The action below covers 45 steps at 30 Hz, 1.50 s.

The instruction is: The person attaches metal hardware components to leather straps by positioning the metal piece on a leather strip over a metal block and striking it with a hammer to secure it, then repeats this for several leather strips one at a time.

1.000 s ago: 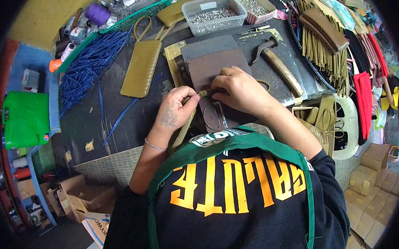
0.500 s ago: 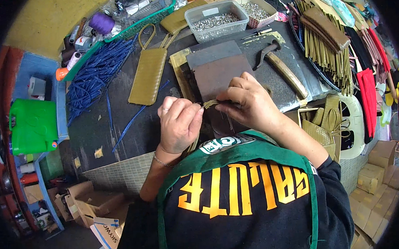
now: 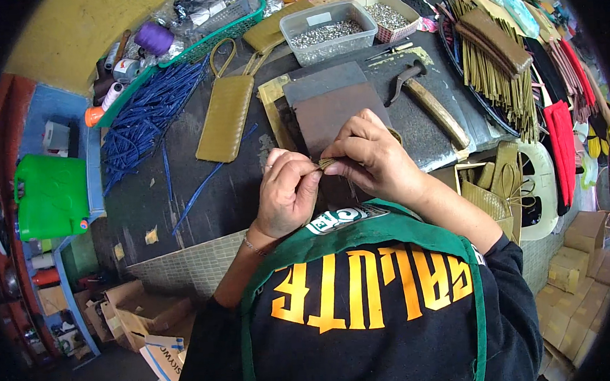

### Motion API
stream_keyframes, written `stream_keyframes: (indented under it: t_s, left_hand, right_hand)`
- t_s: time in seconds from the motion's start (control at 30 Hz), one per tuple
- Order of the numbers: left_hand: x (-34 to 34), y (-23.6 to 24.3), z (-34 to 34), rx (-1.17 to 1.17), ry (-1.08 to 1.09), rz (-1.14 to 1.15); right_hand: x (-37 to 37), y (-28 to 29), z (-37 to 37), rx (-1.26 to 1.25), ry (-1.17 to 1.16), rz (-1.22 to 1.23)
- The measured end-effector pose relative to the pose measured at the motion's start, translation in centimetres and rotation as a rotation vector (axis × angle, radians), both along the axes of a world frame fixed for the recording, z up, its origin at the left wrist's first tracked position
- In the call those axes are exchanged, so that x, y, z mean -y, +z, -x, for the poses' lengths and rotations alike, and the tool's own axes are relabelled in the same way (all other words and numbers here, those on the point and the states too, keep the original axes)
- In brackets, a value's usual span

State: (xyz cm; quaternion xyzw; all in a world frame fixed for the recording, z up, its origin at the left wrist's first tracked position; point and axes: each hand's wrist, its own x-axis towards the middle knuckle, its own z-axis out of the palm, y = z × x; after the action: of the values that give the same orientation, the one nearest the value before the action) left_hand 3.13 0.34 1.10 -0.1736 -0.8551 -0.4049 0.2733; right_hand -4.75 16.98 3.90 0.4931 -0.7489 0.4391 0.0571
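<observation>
Close to my apron, at the near edge of the dark table, both hands meet over a small bundle of thin olive strips (image 3: 327,164). My right hand (image 3: 374,156) pinches the bundle between thumb and fingers. From the other side my left hand (image 3: 289,195) is closed at the bundle's tip, its thumb pressed to the fingers; what exactly it pinches is too small to make out. Just beyond the hands lies a brown and grey flat pad (image 3: 335,109). An olive woven pouch with a loop (image 3: 225,119) rests to the left of it.
A wooden-handled hammer (image 3: 435,108) lies right of the pad. Behind stand a clear tub of metal bits (image 3: 332,51) and a smaller basket (image 3: 417,26). Blue strips (image 3: 146,116) spread at the left, olive strips (image 3: 482,88) at the right. A box of woven pieces (image 3: 459,175) sits near my right elbow.
My hands have come closer together: the left moved slightly right, and the right slid slightly left along the olive strips, so less of the bundle shows between them.
</observation>
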Motion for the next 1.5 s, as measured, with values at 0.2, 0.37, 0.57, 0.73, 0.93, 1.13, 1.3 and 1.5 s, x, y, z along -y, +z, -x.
stream_keyframes:
  t_s: [0.2, 0.37, 0.57, 0.73, 0.93, 1.13, 1.3, 1.5]
  left_hand:
    - [0.6, 0.7, 0.3, 0.042, -0.033, 0.117]
    - [0.9, 0.4, 0.9, 0.304, -0.114, 0.181]
    - [3.5, -3.4, 1.8, 0.880, -0.127, -0.634]
    - [5.6, -5.4, 2.7, 1.109, -0.519, -1.357]
    - [6.3, -6.0, 2.6, 1.252, -0.609, -1.609]
    - [5.2, -4.1, 2.7, 1.120, -0.283, -1.132]
    - [3.7, -3.2, 2.5, 1.019, 0.136, -0.398]
    - [2.6, -3.4, 2.5, 0.932, -0.014, -0.373]
  right_hand:
    - [-0.4, 0.7, 0.5, 0.091, 0.036, -0.096]
    - [0.2, 2.1, 2.3, -0.197, 0.198, -0.570]
    - [2.0, -0.3, 6.5, 0.002, 0.319, -0.661]
    - [3.3, 0.0, 8.8, 0.292, 0.448, -0.605]
    - [5.3, -0.9, 9.5, 0.518, 0.470, -0.735]
    - [4.0, -0.4, 9.2, 0.370, 0.411, -0.656]
    - [2.1, -1.0, 8.5, 0.228, 0.289, -0.677]
    - [0.6, -1.1, 8.4, 0.103, 0.248, -0.740]
